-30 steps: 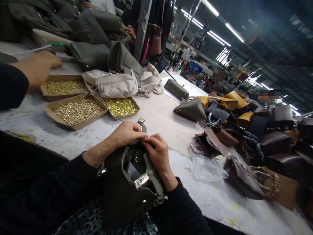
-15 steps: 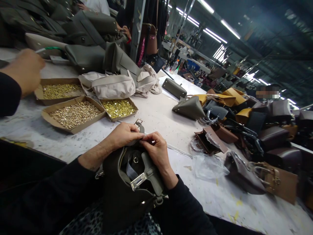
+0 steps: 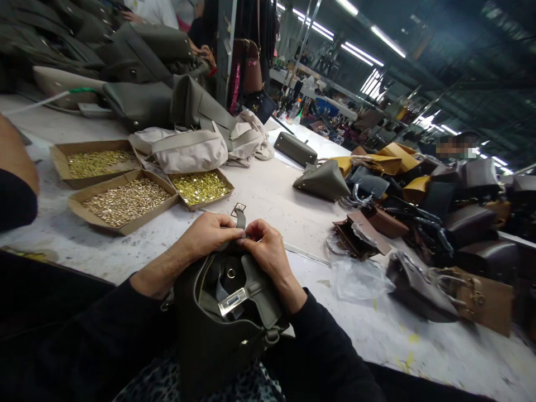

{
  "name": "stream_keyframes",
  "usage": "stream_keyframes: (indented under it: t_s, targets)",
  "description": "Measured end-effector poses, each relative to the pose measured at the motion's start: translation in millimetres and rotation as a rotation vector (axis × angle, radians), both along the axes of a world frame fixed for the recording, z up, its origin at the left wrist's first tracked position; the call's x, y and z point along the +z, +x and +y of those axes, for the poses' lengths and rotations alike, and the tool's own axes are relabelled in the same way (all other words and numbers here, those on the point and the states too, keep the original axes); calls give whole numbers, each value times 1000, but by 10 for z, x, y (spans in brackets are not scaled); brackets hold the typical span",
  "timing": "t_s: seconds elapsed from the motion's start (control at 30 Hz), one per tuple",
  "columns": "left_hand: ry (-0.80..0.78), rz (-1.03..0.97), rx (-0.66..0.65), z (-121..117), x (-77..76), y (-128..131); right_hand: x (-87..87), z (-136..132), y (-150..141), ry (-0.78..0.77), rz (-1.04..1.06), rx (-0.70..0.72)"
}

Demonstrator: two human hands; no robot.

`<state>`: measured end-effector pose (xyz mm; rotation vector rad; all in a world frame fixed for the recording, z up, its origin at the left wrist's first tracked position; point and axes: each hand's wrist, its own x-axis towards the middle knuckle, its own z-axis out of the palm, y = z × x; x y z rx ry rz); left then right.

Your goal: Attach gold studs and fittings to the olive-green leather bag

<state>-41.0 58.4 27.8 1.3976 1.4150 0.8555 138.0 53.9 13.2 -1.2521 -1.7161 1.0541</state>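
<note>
A dark olive handbag (image 3: 221, 346) rests on my lap, its zipped mouth open towards me. At the bag's far end, my left hand (image 3: 211, 231) is closed on a short olive strap (image 3: 240, 219), whose metal buckle (image 3: 238, 209) sticks up beyond the fingers. My right hand (image 3: 270, 251) pinches at the same strap, fingertips almost touching those of the left. Any small part between the fingertips is hidden. Below my right hand lies the bag's flap (image 3: 266, 304) with a shiny metal clasp plate (image 3: 233, 302). A ring (image 3: 230, 273) shows inside the bag.
Cardboard trays (image 3: 121, 228) of small gold-coloured metal pieces stand on the white table (image 3: 301, 329) to the left. Another person's arm (image 3: 17, 162) reaches in at the left edge. Olive bags (image 3: 138, 103) are piled behind; finished-looking handbags (image 3: 419, 290) and clear plastic (image 3: 358, 279) lie to the right.
The other person's hand has moved left, partly out of view, and a pale cord now shows there. My right fingers have shifted slightly at the strap; the view has turned a little.
</note>
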Motion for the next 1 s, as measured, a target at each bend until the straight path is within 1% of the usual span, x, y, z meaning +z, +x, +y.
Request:
stream_keyframes:
  t_s: [0.13,0.2,0.3,0.37,0.43,0.5,0.6,0.73,0.9,1.0]
  targets:
    - [8,23,34,-10,-13,-1,33,-6,-31,145,-196,-46]
    - [-7,27,44,-20,-14,-12,23,28,-29,154,-230,-37]
    - [-27,-7,-29,-45,-3,-54,-1,100,-16,131,-213,-6]
    - [-43,-17,-77,-64,7,-92,-13,127,-16,152,-186,16]
    - [-54,4,-76,-82,15,-125,-20,132,-27,180,-151,37]
    - [-57,32,-61,-98,16,-146,-29,127,-41,176,-114,57]
    - [-38,87,-52,-114,10,-157,-54,132,-49,128,-73,90]
    - [0,141,-28,-121,3,-165,-127,171,-32,24,39,152]
    - [-75,99,-23,-100,-32,-199,-239,241,-33,-94,175,197]
    - [-80,106,4,-89,-58,-204,-249,297,-50,-222,274,213]
